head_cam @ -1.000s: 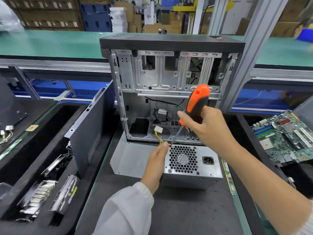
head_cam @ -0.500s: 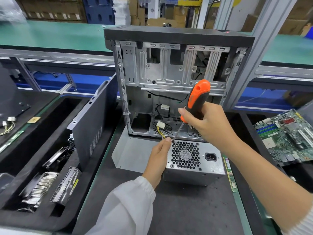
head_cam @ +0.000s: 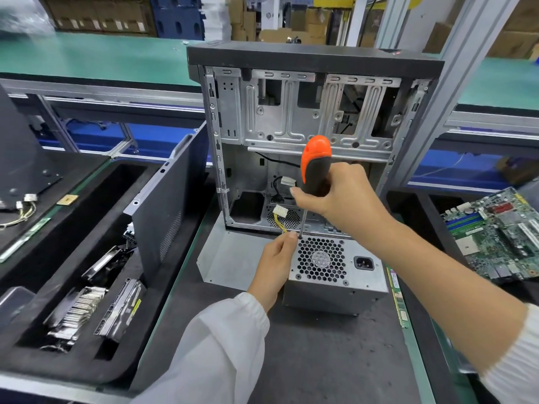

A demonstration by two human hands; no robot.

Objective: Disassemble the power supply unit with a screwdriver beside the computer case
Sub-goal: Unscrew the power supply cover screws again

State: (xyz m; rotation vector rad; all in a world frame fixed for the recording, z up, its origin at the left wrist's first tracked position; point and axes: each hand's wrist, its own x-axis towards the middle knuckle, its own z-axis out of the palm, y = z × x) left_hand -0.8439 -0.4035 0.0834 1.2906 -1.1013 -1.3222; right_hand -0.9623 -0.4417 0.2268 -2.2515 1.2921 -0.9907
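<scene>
On a dark bench mat (head_cam: 335, 360) in a carton-lined workshop, one power supply unit (head_cam: 344, 275) lies just before one open computer case (head_cam: 306, 118); the right hand (head_cam: 341, 193) grips one screwdriver (head_cam: 313, 170), the left hand (head_cam: 274, 260) pinches its tip.

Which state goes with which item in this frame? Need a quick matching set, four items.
Column 1:
1. orange-and-black-handled screwdriver
2. grey metal power supply unit
3. green motherboard
4. open grey computer case

Column 2:
A. lying far right
B. standing upright behind the unit
C. gripped by the right hand, tip at a corner screw
D. lying on the dark mat, fan grille up, left hand at its corner

Pairs: 1-C, 2-D, 3-A, 4-B
</scene>
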